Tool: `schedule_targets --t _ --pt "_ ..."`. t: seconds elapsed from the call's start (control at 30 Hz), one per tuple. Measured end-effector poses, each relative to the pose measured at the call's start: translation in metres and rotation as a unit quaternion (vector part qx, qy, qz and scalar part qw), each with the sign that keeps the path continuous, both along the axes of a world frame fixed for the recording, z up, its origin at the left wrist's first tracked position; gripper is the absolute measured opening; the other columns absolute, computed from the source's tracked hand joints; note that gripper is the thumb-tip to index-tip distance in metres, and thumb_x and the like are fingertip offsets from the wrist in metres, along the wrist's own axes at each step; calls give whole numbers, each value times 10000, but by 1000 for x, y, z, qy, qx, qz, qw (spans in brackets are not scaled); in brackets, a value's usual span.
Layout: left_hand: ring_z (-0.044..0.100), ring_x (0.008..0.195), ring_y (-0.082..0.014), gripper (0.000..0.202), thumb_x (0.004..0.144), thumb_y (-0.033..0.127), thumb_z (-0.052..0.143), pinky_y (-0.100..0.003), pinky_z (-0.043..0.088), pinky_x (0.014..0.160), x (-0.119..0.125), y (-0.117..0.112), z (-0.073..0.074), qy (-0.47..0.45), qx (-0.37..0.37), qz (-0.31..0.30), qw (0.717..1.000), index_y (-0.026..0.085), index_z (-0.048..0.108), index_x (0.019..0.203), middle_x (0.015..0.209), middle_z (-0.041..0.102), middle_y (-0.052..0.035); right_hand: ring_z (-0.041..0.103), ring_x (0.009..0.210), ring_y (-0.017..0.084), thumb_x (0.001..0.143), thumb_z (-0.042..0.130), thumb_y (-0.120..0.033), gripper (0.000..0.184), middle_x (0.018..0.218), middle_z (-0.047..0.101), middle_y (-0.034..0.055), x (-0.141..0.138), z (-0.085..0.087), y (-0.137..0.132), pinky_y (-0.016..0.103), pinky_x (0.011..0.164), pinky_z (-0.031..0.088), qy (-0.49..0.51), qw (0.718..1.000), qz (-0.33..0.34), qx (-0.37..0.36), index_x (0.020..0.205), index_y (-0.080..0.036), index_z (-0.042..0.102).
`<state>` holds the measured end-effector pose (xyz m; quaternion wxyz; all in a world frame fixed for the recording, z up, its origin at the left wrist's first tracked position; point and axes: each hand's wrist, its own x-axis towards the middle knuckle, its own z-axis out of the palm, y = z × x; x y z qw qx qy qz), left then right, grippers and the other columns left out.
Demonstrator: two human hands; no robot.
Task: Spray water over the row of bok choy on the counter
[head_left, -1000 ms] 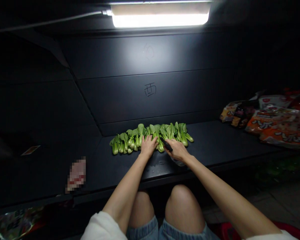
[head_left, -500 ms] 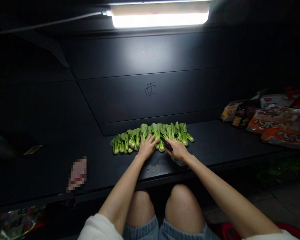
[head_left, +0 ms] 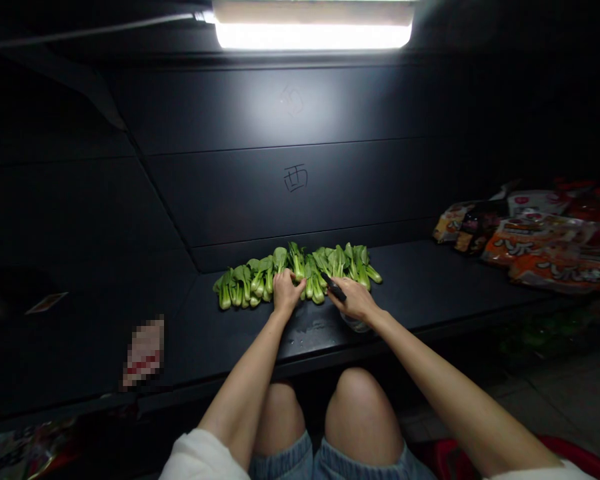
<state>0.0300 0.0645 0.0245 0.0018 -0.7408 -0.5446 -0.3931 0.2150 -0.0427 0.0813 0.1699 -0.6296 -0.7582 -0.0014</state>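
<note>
Heads of bok choy [head_left: 255, 283] lie in a row along the dark shelf [head_left: 250, 340], leaves toward the back wall and pale stalks toward me. My left hand [head_left: 287, 292] is closed at the middle of the row, thumb and fingers pinched on one bok choy [head_left: 296, 259] that sits a little above the others. My right hand [head_left: 353, 297] grips a spray bottle [head_left: 336, 288] with a black head pointing at the row; its clear body shows below the palm, mostly hidden. Wet drops spot the shelf between my hands.
Packaged food bags [head_left: 535, 243] are piled on the shelf at the right. A lamp [head_left: 313, 33] glows overhead. To the left lie a small card [head_left: 47, 303] and a blurred-out item [head_left: 145, 350]. Red plastic [head_left: 450, 460] shows beside my legs.
My left hand has gone from spread fingers over the bok choy to a pinch, with one bok choy now raised. My right hand keeps the spray bottle nearly in place. The view shifted slightly.
</note>
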Motion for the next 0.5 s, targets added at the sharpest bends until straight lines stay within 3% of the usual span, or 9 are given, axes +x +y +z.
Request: schedule_targets --t 0.1,0.23,0.3,0.4,0.5 --pt "598 826 -210 189 815 381 631 -361 491 810 -5 -5 -4 -48 14 -4 999 213 549 790 780 606 -29 635 973 207 941 468 -348 326 1075 688 104 -1 1 0 268 810 429 -9 1000 1 -6 1179 -167 601" --pt "597 924 -253 208 811 401 636 -470 424 1000 -11 -17 -7 12 17 7 1000 212 573 753 815 617 -51 628 998 205 940 478 -353 322 1101 685 104 -3 2 1 265 817 424 -14 1000 1 -8 1184 -181 599" --pt "582 1029 -289 207 816 395 632 -511 368 1070 -11 -22 -6 28 19 19 999 196 620 870 949 644 -94 628 1003 204 940 479 -359 329 1113 684 104 -3 2 1 264 817 423 -13 1000 -4 -10 1195 -186 596" --pt "520 1216 -311 369 853 329 585 -565 285 1134 -8 -26 -4 44 21 3 999 198 588 1198 1233 613 -132 633 989 207 939 473 -359 326 1097 689 101 -2 2 1 263 800 426 -10 1000 -10 -8 1183 -185 602" --pt "513 1268 -285 384 893 258 511 -609 192 1171 -6 -25 -4 79 4 -41 996 229 573 1271 1334 587 -124 637 983 209 941 462 -353 319 1086 693 102 -2 1 0 265 794 428 -8 1000 -11 -3 1167 -181 608"
